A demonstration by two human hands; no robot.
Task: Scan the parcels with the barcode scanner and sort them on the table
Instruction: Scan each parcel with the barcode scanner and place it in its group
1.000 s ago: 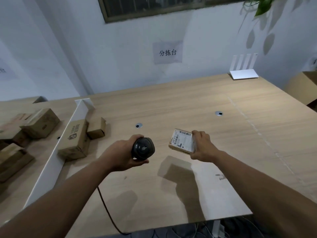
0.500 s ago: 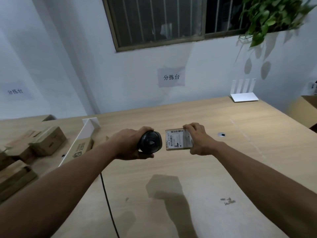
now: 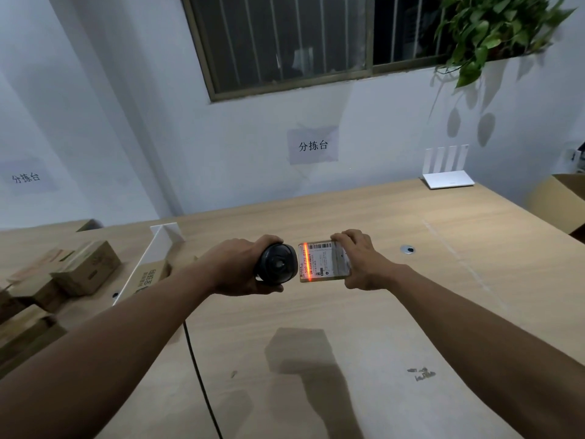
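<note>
My left hand (image 3: 235, 267) grips a black barcode scanner (image 3: 277, 263), held above the wooden table (image 3: 395, 312) with its head pointing right. My right hand (image 3: 364, 261) holds a small flat cardboard parcel (image 3: 323, 262) by its right side, its white label facing me. Scanner and parcel are almost touching. An orange-red scan line runs down the left edge of the label. The scanner's black cable (image 3: 199, 378) hangs down to the table's front.
A white divider panel (image 3: 142, 264) stands at the left, with a printed box (image 3: 148, 278) leaning against it. Several cardboard parcels (image 3: 85, 270) lie left of it. A white router (image 3: 448, 172) sits at the back right. A large brown box (image 3: 560, 198) stands at the far right edge.
Both hands have risen and come together, bringing the parcel right beside the scanner. The orange-red scan line now lights the label. The camera has tilted upward.
</note>
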